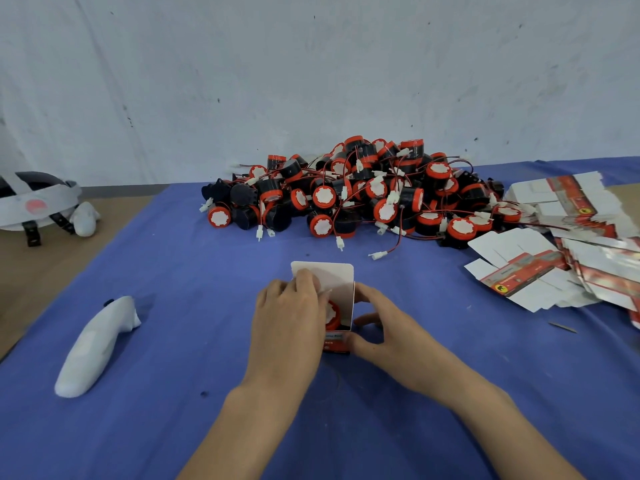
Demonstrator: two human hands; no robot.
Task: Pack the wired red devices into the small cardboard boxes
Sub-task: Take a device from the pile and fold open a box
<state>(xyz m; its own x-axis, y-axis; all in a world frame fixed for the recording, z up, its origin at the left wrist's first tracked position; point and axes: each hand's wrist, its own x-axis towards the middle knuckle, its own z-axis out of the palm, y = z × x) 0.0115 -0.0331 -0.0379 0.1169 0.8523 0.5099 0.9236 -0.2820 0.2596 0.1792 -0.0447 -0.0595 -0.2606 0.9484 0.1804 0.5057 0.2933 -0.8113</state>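
A small cardboard box (337,341) stands on the blue cloth at the centre, its white top flap (332,275) raised. Inside it sits one red device (333,315) with a white face. My left hand (289,320) covers the box's left side, fingers curled over the open top and touching the flap. My right hand (377,327) holds the box's right side, thumb low on the front corner. A big pile of red and black wired devices (360,192) lies behind, against the wall.
Flat unfolded box blanks (568,244) are heaped at the right. A white wrapped controller (93,348) lies on the cloth at the left. A white headset (38,202) rests on the bare table at far left.
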